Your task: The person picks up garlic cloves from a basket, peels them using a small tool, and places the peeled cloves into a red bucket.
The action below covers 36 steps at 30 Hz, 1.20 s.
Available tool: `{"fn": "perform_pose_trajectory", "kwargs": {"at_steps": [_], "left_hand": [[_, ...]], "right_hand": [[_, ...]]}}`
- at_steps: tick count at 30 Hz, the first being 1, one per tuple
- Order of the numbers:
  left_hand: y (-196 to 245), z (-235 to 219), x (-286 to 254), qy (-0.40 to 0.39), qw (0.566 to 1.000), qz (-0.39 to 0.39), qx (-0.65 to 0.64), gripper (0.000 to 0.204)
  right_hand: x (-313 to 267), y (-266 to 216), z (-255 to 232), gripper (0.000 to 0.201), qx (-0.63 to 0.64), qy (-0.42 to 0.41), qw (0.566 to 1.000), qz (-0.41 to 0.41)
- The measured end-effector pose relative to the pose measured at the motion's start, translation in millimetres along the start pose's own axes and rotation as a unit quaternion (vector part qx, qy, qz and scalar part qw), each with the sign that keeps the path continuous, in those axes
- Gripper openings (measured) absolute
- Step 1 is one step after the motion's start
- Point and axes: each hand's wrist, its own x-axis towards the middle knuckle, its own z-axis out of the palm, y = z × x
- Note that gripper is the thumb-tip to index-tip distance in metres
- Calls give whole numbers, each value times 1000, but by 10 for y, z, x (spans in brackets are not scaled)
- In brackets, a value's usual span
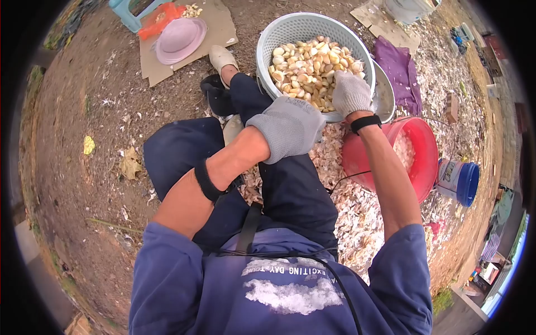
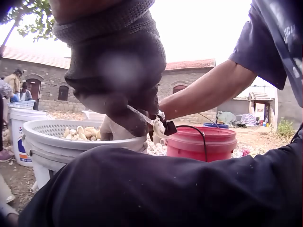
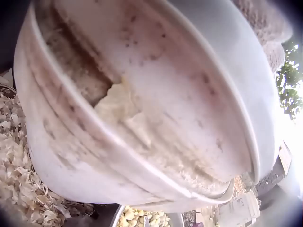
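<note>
While the gloved left hand [image 1: 290, 127] pinches a slim pale strip [image 2: 138, 113], perhaps a blade, the gloved right hand [image 1: 352, 92] reaches among garlic cloves [image 1: 312, 62] inside the near right edge of the perforated basket [image 1: 273, 34], its hold hidden. Picking out a clove seems the step; the next move likely calls for lifting one clear.

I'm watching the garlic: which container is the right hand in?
The grey perforated basket of garlic; the red bucket and blue-and-white bucket have no hand inside.
</note>
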Motion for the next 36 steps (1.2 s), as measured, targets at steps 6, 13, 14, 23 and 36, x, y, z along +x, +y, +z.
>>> {"fn": "perform_pose_trajectory", "kwargs": {"at_steps": [6,13,14,23,36], "left_hand": [[-39,10,10,18,999,-26,2,26],[-11,1,29,122,990,-66,-31,28],[-15,11,32,119,990,-67,-31,28],[-77,69,65,144,987,-57,-47,27],[-107,-232,-241,118,983,-132,40,30]], "right_hand": [[-298,99,-162,28,276,51,957,74],[-758,-109,-632,28,553,-29,807,205],[-821,-171,-654,29,606,-8,769,206],[-1040,-294,-278,17,610,47,776,156],[-1604,-70,356,20,665,51,670,325]]}}
